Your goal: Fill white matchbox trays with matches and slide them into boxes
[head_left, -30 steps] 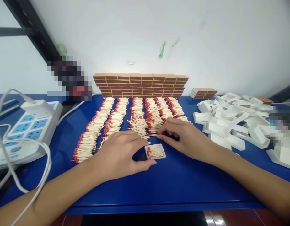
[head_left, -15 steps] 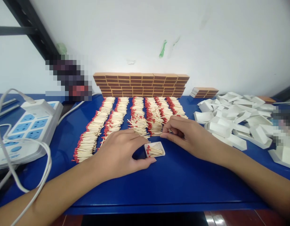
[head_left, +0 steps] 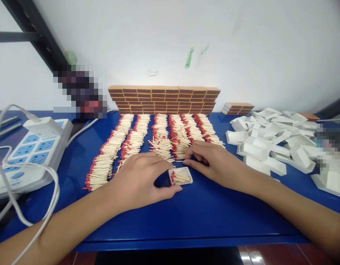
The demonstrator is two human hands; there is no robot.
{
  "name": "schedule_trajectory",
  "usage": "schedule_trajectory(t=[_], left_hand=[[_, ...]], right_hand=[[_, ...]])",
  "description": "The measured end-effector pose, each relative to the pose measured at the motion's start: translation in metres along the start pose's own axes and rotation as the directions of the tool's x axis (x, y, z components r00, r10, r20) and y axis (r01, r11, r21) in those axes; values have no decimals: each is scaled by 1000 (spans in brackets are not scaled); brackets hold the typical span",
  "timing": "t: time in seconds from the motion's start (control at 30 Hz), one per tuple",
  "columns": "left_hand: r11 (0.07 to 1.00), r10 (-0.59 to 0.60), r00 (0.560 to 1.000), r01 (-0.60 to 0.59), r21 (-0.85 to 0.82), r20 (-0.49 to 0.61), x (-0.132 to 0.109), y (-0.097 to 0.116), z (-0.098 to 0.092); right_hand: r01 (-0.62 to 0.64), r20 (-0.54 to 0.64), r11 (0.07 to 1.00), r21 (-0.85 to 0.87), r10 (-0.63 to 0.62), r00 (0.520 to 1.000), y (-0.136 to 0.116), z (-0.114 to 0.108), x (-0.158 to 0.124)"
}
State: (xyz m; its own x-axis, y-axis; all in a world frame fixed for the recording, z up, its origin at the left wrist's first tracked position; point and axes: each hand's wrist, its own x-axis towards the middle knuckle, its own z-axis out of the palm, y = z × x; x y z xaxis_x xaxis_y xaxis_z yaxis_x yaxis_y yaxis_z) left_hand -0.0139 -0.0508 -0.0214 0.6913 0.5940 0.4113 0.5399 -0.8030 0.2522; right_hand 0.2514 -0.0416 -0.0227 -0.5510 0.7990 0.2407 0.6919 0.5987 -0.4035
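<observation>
A small white tray with several red-tipped matches in it lies on the blue table between my hands. My left hand is at its left side, thumb and fingers spread apart around the tray's left end. Just right of and behind the tray, my right hand has thumb and forefinger pinched together on a match, whose pale stick points left from the fingertips. Long rows of matches run back from my hands, red heads mostly to the left. My left hand hides the near part of some rows.
Stacked brown matchboxes form a wall behind the rows. A smaller stack stands right of it. White trays are heaped on the right. A power strip with looping white cables lies left, one cable crossing my left forearm.
My right hand has moved slightly left and towards me, and a match now shows at its fingertips. My left hand stays beside the tray. The whole view has shifted slightly.
</observation>
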Motion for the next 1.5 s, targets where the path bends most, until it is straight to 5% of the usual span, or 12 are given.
schedule_trajectory(t=[0.4,0.6,0.8,0.97,1.5], left_hand=[[1000,-6,1000,6,9,-9,1,1,-1],[1000,-12,999,13,18,-33,1,0,-1],[1000,-9,999,10,6,-48,2,0,0],[1000,15,1000,-15,-24,-10,2,1,0],[1000,25,1000,-25,-2,-18,0,1,0]], right_hand=[[-9,20,1000,1,9,1000,2,-1,0],[5,-73,999,31,-3,997,-5,-9,-4],[66,6,994,83,-67,998,-21,-7,-6],[35,-80,999,37,-32,996,-5,-1,-2],[31,-33,999,-22,-32,999,8,3,1]])
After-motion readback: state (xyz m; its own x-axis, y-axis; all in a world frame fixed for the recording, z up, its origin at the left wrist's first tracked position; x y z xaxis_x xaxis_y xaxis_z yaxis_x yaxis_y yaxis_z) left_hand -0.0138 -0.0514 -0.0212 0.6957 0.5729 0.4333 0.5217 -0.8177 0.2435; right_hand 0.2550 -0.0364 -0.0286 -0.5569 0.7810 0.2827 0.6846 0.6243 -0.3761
